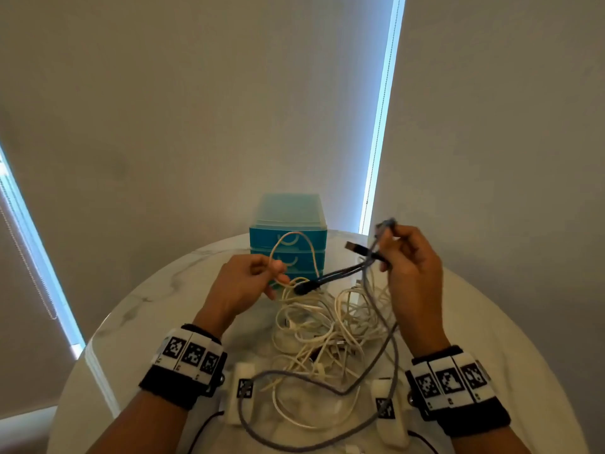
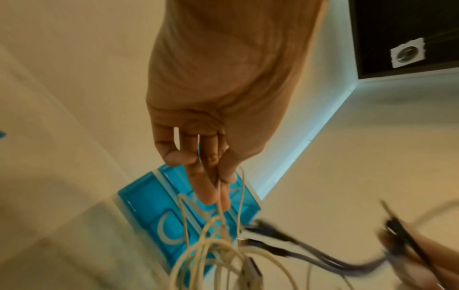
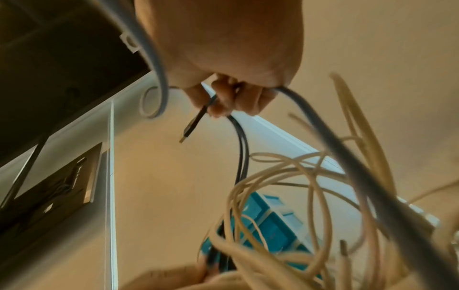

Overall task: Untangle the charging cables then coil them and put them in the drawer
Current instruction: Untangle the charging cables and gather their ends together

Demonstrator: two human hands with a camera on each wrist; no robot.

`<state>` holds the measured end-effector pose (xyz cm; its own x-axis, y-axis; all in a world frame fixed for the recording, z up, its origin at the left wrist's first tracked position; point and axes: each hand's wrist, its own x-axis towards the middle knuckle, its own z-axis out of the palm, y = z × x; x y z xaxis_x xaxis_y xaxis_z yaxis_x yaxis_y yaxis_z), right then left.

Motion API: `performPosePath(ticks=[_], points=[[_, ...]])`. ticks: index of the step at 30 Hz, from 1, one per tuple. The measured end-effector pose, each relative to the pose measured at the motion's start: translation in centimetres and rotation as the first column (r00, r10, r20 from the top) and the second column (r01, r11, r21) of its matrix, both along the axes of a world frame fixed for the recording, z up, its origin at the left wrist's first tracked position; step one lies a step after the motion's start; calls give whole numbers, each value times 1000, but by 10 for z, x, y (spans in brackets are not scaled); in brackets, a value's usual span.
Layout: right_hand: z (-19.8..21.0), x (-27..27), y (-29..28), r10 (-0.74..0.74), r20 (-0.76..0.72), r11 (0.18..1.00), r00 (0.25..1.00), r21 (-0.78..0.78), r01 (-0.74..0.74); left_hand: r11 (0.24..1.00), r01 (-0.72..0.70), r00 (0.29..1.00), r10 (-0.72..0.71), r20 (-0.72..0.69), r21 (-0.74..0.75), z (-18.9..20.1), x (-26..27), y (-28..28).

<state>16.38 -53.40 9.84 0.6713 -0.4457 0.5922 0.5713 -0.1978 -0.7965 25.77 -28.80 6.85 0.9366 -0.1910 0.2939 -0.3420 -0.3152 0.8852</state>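
Raised above a round white marble table (image 1: 157, 309): both hands, with a tangle of cables between them. Behind the tangle, at the table's far edge, a small blue drawer unit (image 1: 288, 237), all drawers closed.

Left hand (image 1: 244, 283), in front of the drawer unit: fingers curled, thumb and fingertips (image 2: 211, 188) pinching a thin cream cable (image 1: 294, 250) whose loop arches up across the unit's front. More cream strands hanging down from that pinch toward the pile.

Right hand (image 1: 409, 260), to the right of the drawer unit and a little higher: fingers curled shut around a dark cable (image 1: 343, 271) and a grey braided cable (image 1: 383, 348). Dark cable's USB plug (image 1: 353, 247) sticking out leftward past the fingers; two dark strands running down and left to a dark junction beside the left hand's fingertips. Grey braided cable dropping from the same grip, sweeping in a wide loop across the near side of the table.

In front of the drawer unit, on the table between the wrists: tangled pile of cream-white cables (image 1: 324, 335), still knotted.

Just below each wrist, hanging over the near table: white marker blocks (image 1: 244, 388) with black-and-white tags.
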Motion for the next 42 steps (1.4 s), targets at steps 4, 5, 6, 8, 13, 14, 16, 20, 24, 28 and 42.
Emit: performPosePath(ticks=[4, 5, 6, 8, 13, 14, 16, 20, 24, 28, 42], points=[[-3, 6, -18, -66, 66, 966, 996, 254, 47, 999, -27, 989, 31, -144, 26, -9, 13, 16], [-5, 8, -18, -62, 78, 971, 995, 235, 42, 998, -52, 986, 59, -158, 46, -9, 14, 16], [-8, 10, -17, -50, 83, 980, 995, 197, 32, 992, -102, 983, 112, -144, 71, -7, 13, 16], [-12, 11, -12, -15, 76, 992, 997, 128, 5, 963, -247, 968, 250, -10, 111, 6, 4, 15], [-10, 4, 8, 44, 95, 999, 995, 12, -45, 995, 9, 999, -4, 51, -99, 59, -47, -9], [-8, 0, 12, 63, 102, 998, 993, -17, -62, 989, 116, 993, -118, -8, -88, 66, -58, -18], [-7, -4, 18, 129, 94, 990, 987, -72, -123, 980, 197, 980, -197, -5, -17, 75, -71, -36], [-10, -8, 16, 182, 28, 967, 983, -189, -173, 967, 200, 966, -221, -131, -155, 87, -66, -48], [-10, -13, 14, 254, 43, 909, 966, -351, -223, 862, 221, 812, -422, -403, -456, 92, -51, -28], [-5, -14, 10, 298, 42, 865, 954, -433, -251, 990, 115, 981, -101, -166, 78, 110, -53, 6], [8, -11, -8, 220, -276, 896, 936, -321, -305, 796, 76, 878, -339, 339, 600, 120, -32, 25]])
